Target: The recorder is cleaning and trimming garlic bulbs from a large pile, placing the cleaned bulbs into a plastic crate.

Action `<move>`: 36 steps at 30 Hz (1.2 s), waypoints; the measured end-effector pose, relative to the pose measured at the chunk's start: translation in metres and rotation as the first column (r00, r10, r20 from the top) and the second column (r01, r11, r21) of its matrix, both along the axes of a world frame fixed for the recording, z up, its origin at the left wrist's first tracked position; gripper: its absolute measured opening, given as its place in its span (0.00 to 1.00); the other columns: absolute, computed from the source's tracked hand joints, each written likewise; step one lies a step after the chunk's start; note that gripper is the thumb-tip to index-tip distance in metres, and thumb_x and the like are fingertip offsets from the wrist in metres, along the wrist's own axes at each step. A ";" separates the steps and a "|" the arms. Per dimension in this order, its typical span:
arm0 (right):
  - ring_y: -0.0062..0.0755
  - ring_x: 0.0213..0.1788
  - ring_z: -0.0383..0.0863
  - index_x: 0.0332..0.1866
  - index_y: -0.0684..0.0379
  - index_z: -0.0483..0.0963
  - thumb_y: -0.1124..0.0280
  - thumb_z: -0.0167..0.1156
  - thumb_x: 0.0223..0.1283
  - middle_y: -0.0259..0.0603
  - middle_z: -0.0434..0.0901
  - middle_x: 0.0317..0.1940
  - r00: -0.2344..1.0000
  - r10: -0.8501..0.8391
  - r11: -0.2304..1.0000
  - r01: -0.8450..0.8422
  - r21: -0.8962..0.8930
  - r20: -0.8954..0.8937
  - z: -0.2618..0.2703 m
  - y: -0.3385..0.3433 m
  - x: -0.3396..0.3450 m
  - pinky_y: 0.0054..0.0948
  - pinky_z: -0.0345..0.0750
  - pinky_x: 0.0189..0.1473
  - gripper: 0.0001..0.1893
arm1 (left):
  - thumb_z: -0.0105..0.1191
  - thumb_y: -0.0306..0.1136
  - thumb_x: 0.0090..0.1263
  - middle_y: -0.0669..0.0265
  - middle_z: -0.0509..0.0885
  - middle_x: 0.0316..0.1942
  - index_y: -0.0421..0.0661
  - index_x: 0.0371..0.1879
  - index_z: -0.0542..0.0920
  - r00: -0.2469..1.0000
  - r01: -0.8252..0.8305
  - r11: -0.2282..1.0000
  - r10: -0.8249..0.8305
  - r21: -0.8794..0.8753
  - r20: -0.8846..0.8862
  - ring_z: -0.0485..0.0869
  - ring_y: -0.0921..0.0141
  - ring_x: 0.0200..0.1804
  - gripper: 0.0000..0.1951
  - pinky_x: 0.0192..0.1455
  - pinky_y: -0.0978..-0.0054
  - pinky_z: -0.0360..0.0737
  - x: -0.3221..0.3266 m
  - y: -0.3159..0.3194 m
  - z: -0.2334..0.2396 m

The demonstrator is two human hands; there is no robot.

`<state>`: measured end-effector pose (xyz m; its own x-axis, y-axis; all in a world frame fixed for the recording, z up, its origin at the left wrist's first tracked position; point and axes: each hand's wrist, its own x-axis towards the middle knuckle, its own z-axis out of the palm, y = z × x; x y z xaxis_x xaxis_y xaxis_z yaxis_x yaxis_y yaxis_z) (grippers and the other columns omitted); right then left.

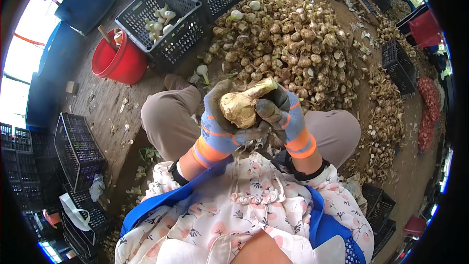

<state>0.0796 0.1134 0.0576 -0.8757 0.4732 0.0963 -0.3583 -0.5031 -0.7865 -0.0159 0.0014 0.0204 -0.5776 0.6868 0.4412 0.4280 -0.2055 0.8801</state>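
A soil-stained garlic bulb (pixel 239 108) with a cut stem pointing up to the right is held over my lap. My left hand (pixel 220 113), in a blue and orange work glove with dirty grey palm, cups the bulb from the left and below. At the bulb's right side, my right hand (pixel 284 113), gloved alike, has its thumb near the stem's base; whether it holds something more is hidden. Beyond my hands rises a large heap of unpeeled garlic bulbs (pixel 293 40). One whiter garlic bulb (pixel 202 70) lies at the heap's near left edge.
A black plastic crate (pixel 133 27) with several clean white garlic bulbs (pixel 159 24) stands front left, beside a red bucket (pixel 124 62) holding a wooden handle. More black crates (pixel 78 150) are at the left and right. A filled red mesh sack (pixel 428 113) lies far right.
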 end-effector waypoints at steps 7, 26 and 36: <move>0.20 0.41 0.74 0.46 0.66 0.70 0.72 0.59 0.54 0.36 0.76 0.40 0.991 0.062 0.966 -0.089 0.242 0.115 -0.014 0.010 0.012 0.20 0.71 0.44 0.15 | 0.69 0.31 0.42 0.61 0.72 0.43 0.42 0.53 0.59 0.763 0.161 0.983 -0.181 0.089 0.620 0.74 0.71 0.43 0.38 0.48 0.72 0.72 0.013 -0.007 0.012; 0.16 0.29 0.75 0.41 0.65 0.73 0.73 0.60 0.53 0.35 0.78 0.30 0.947 -0.107 0.993 0.118 -0.016 0.304 -0.021 -0.008 0.009 0.18 0.72 0.28 0.11 | 0.57 0.40 0.55 0.65 0.75 0.35 0.45 0.58 0.56 0.973 -0.152 0.972 0.179 0.180 -0.145 0.72 0.78 0.24 0.34 0.25 0.84 0.69 0.003 0.006 -0.025; 0.35 0.43 0.77 0.40 0.67 0.73 0.66 0.57 0.51 0.48 0.75 0.44 0.958 -0.278 0.832 0.274 0.482 -0.064 -0.045 0.000 0.009 0.28 0.74 0.45 0.15 | 0.53 0.41 0.60 0.68 0.77 0.33 0.45 0.47 0.71 0.590 0.218 0.975 -0.103 -0.035 0.800 0.73 0.81 0.30 0.19 0.27 0.87 0.68 0.009 -0.009 0.011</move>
<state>0.0884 0.1130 0.0125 -0.7173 0.5915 0.3682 -0.4177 0.0580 -0.9067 -0.0073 -0.0076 0.0311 -0.5341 0.8157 -0.2222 -0.4760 -0.0729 0.8764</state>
